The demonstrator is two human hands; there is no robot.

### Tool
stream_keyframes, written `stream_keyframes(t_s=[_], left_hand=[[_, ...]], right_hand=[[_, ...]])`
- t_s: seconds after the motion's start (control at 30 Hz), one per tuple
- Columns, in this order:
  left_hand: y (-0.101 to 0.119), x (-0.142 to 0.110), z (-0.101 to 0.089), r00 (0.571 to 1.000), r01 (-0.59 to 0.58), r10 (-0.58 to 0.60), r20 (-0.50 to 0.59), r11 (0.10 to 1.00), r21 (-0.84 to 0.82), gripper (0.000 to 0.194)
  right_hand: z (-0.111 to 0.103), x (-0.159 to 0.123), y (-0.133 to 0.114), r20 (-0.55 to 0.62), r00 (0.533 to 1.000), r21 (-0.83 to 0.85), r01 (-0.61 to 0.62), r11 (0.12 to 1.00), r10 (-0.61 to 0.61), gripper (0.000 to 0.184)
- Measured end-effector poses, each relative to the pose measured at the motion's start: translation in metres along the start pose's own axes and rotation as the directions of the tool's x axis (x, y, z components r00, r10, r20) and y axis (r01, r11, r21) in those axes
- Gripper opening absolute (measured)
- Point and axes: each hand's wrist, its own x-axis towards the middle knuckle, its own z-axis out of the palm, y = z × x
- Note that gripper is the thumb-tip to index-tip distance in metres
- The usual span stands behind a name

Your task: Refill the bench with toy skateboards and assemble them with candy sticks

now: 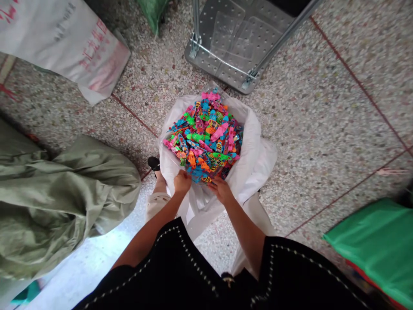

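A black top (161, 275) with dotted pale trim sits closest. Beyond it, small bright toys (206, 133) heap inside a white sack (252, 137), just ahead of both hands. The left hand (183, 182) curls by the heap's near edge, the right hand (221, 190) reaches fingers to it; whether either grips anything, I cannot tell.

Small elongated plastic pieces (206, 129) in pink, blue, green and orange, a few striped yellow and black, jumbled at all angles, heaped in clear plastic film (221, 91), inside a white sack (251, 137) with mouth wide open, slack folds bulging to the right
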Motion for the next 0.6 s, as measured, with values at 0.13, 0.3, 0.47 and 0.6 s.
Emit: stream_keyframes(t_s=[0.13,0.3,0.47,0.6], left_hand=[[0.0,-0.032,0.021,0.995,-0.068,0.061,0.076,0.994,0.087,0.024],[0.009,-0.033,0.037,0.996,-0.073,0.063,0.06,0.98,0.186,0.033],[-0.002,-0.07,0.039,0.982,-0.179,0.161,0.1,0.961,0.21,0.026],[-0.011,-0.088,0.014,0.952,-0.302,0.287,0.11,0.938,0.172,0.03]], right_hand=[[0.007,0.0,-0.008,0.025,1.0,0.132,-0.005,0.991,0.001,0.027],[0.004,0.003,-0.002,-0.005,0.999,0.11,-0.039,0.993,0.04,0.024],[-0.011,0.008,0.01,-0.135,0.989,0.051,-0.051,0.997,0.057,0.012],[-0.029,0.021,0.0,-0.261,0.965,0.092,0.01,0.996,0.014,0.018]])
